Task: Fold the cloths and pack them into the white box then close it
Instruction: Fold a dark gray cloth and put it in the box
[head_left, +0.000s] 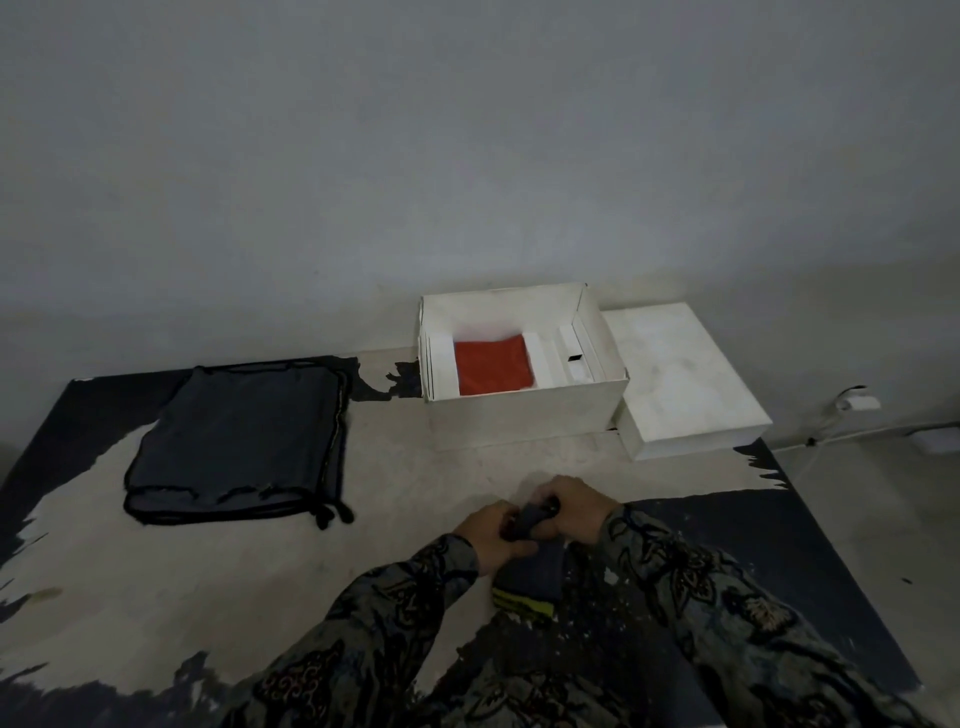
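An open white box (524, 413) stands at the back of the table, with a folded red cloth (493, 371) lying flat inside. Its white lid (685, 384) rests beside it on the right. A large dark grey cloth with black trim (239, 441) lies folded flat on the left. Near the front centre, my left hand (491, 535) and my right hand (576, 512) both grip a small dark folded cloth (535, 566) with a yellow-green edge, holding it close together just above the table.
The worn table top (260, 571) is pale with dark patches at its edges. A white plug and cable (852, 405) sit against the grey wall at the right. Patterned sleeves cover both forearms.
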